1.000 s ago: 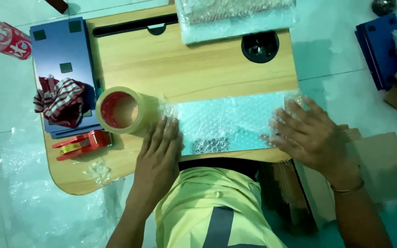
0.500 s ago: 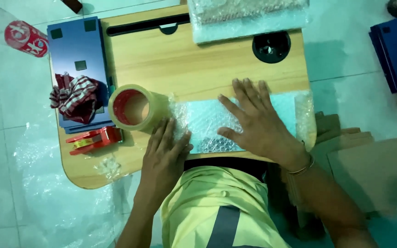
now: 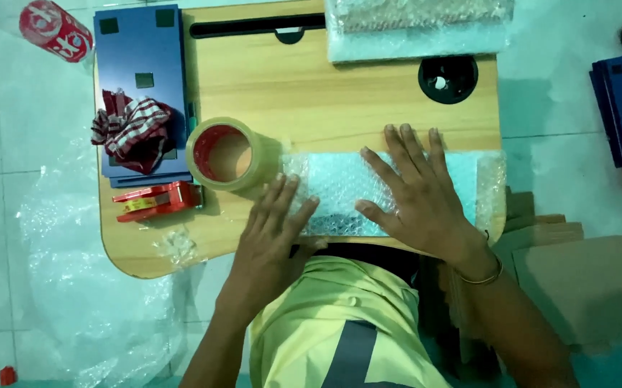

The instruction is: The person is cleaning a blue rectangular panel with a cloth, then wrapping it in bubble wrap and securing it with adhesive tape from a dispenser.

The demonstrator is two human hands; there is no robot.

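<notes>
Neither hand has a closed grip: the left hand and the right hand both lie flat, fingers spread, pressing down on a bubble-wrapped parcel at the near edge of the bench. The wrap already covers the parcel all round, as far as the view shows; no tape is seen on it, so sealing looks left to do. A tape roll stands just at 9 o'clock of the parcel, touching the wrap's end, with a red dispenser near it at 8 o'clock. At 12 o'clock there is bare wood up to a second wrapped bundle and a round cup hole. The parcel's 3 o'clock end reaches the bench edge and its 6 o'clock side runs along the front rim, so room lies mostly toward 12. A blue board with a checked cloth fills the 10 o'clock side.
</notes>
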